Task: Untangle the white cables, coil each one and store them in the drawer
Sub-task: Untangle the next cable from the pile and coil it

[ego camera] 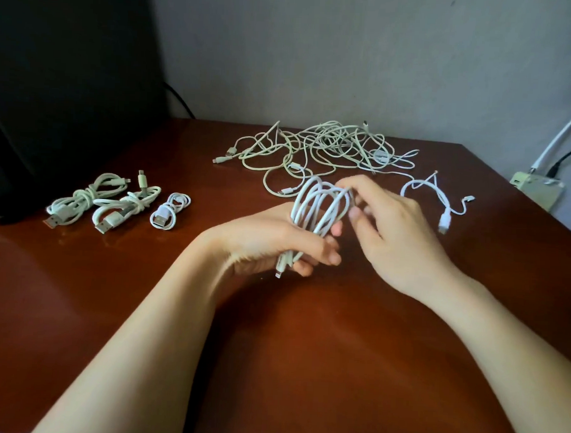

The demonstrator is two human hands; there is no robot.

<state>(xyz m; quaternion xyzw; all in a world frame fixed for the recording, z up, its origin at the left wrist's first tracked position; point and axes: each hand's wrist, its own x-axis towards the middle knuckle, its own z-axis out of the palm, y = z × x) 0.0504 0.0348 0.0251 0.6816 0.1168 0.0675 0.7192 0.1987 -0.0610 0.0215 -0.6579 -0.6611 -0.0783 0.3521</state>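
While the left hand [270,242] holds the looped cable [320,208] over the middle of the surface [304,364], its fingers [331,256] are curled around the lower part of the loops, and a plug end [278,271] sticks out below them. The right hand [394,231] is at the upper right side of the same loops. Its fingers [346,186] are bent onto a strand there and pinch it, though this hand is a little blurred.

Just behind both hands lies the tangled pile [326,146] of white cables, and the held loops hide a part of its near edge. Right of the right hand one loose cable [441,203] lies on the surface, apart from the pile.

On the left side three coiled bundles lie in a row, close to each other: the first bundle [82,201], the second bundle [127,206] and the small bundle [170,209]. Behind them stands a big black object [54,75], partly out of view. At the far right a pale power box [537,189] sits beyond the edge of the surface, with wires going into it.
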